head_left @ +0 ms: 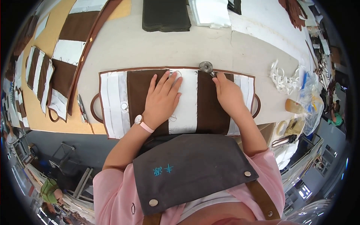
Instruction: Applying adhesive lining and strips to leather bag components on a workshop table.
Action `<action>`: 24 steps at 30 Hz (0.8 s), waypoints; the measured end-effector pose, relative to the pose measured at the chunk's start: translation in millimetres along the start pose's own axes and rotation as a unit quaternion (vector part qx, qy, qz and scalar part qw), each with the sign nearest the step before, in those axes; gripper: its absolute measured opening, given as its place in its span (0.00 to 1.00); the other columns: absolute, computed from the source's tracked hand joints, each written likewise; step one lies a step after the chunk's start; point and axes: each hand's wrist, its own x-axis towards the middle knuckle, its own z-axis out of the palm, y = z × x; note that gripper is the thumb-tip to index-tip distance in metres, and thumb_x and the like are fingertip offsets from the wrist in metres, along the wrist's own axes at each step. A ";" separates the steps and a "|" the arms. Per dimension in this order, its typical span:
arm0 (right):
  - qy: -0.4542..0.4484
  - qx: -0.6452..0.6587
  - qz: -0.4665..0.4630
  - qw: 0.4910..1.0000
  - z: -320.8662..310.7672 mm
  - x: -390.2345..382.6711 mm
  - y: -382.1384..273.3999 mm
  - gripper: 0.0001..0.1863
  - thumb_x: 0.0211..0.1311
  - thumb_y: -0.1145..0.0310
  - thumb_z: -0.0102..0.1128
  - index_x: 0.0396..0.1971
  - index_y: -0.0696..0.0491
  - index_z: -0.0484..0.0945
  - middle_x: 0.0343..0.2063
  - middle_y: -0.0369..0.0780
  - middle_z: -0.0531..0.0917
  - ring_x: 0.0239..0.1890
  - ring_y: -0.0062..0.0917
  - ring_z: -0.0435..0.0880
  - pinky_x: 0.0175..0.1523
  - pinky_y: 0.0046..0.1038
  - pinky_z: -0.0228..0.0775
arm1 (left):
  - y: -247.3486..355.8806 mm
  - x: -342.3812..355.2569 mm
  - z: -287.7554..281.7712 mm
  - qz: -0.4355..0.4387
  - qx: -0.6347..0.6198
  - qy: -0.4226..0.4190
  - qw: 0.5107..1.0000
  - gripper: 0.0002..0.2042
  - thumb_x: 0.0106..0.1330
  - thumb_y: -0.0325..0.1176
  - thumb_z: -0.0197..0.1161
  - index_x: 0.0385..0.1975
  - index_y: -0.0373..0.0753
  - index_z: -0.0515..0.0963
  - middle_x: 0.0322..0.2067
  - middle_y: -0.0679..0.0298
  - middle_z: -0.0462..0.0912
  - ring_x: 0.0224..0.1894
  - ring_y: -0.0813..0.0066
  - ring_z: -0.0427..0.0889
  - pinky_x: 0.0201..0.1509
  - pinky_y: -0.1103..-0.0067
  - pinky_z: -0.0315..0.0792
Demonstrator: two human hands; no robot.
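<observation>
A brown-and-white striped panel [183, 112] lies flat in front of me, with a brown edge along its far side and a brown loop handle [96, 108] at its left end. My left hand [162, 98] rests flat on its middle, fingers stretched toward the far edge. Closed round the handle of a small hammer [206, 67] is my right hand [228, 94], over the right brown stripe. The hammer's round grey metal head sits at the panel's far edge. Loose threads show on the white stripe.
A dark stack of pieces [166, 15] and a white stack [210, 13] are at the back. More striped panels [71, 48] lie on the left, near scissors [81, 108]. White ribbon [285, 78], a small amber jar [294, 106] and clear plastic bags [312, 101] are on the right.
</observation>
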 end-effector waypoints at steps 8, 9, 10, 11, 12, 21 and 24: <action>0.128 0.040 -0.017 0.991 -1.2 -8.0 -6.3 0.15 0.77 0.58 0.42 0.38 0.56 0.68 0.20 0.50 0.78 0.26 0.51 0.79 0.29 0.49 0.65 | -2.3 -6.1 0.1 -0.011 -0.010 0.030 0.999 0.21 0.64 0.34 0.64 0.58 0.42 0.75 0.61 0.61 0.74 0.67 0.62 0.68 0.72 0.57 0.57; 0.023 -0.024 0.008 0.999 8.2 -0.5 -5.9 0.16 0.77 0.57 0.43 0.38 0.56 0.69 0.20 0.51 0.78 0.25 0.52 0.77 0.29 0.49 0.64 | -3.8 -5.6 2.1 -0.003 -0.015 0.031 0.999 0.21 0.64 0.34 0.64 0.58 0.41 0.75 0.61 0.60 0.74 0.67 0.62 0.68 0.72 0.57 0.57; 0.022 -0.023 0.003 0.999 7.2 1.7 -3.1 0.16 0.77 0.57 0.43 0.38 0.56 0.69 0.20 0.51 0.78 0.25 0.52 0.77 0.29 0.49 0.64 | -5.9 -6.5 1.0 0.005 -0.021 0.032 0.999 0.20 0.64 0.34 0.64 0.57 0.41 0.76 0.61 0.60 0.74 0.67 0.62 0.68 0.73 0.57 0.57; 0.042 -0.001 -0.035 0.999 2.5 3.7 -1.7 0.16 0.77 0.57 0.43 0.37 0.56 0.69 0.20 0.51 0.78 0.25 0.52 0.77 0.29 0.49 0.65 | -7.3 -10.6 -3.6 0.013 -0.052 0.025 0.998 0.19 0.64 0.33 0.65 0.55 0.40 0.77 0.60 0.58 0.75 0.67 0.61 0.69 0.72 0.58 0.58; 0.059 0.023 -0.073 0.995 -3.2 5.6 -6.4 0.16 0.77 0.57 0.43 0.36 0.56 0.69 0.19 0.52 0.77 0.24 0.53 0.77 0.29 0.49 0.65 | -8.4 -15.8 -8.5 0.007 -0.048 0.024 0.999 0.19 0.64 0.33 0.65 0.55 0.40 0.77 0.60 0.58 0.75 0.67 0.61 0.69 0.72 0.58 0.58; -0.020 -0.036 -0.120 0.992 11.8 43.0 -80.7 0.20 0.77 0.54 0.41 0.34 0.56 0.70 0.21 0.52 0.80 0.27 0.53 0.80 0.35 0.50 0.70 | -33.7 -63.3 -70.5 -0.074 -0.054 0.027 0.995 0.18 0.62 0.28 0.65 0.53 0.40 0.78 0.55 0.57 0.78 0.64 0.57 0.73 0.71 0.57 0.60; 0.008 -0.017 -0.129 0.991 -11.4 35.7 -96.2 0.21 0.77 0.54 0.42 0.33 0.57 0.70 0.21 0.51 0.80 0.27 0.52 0.80 0.35 0.50 0.71 | -46.4 -93.4 -92.0 -0.122 0.012 0.063 0.990 0.17 0.63 0.26 0.63 0.53 0.41 0.79 0.53 0.59 0.79 0.63 0.55 0.73 0.70 0.57 0.60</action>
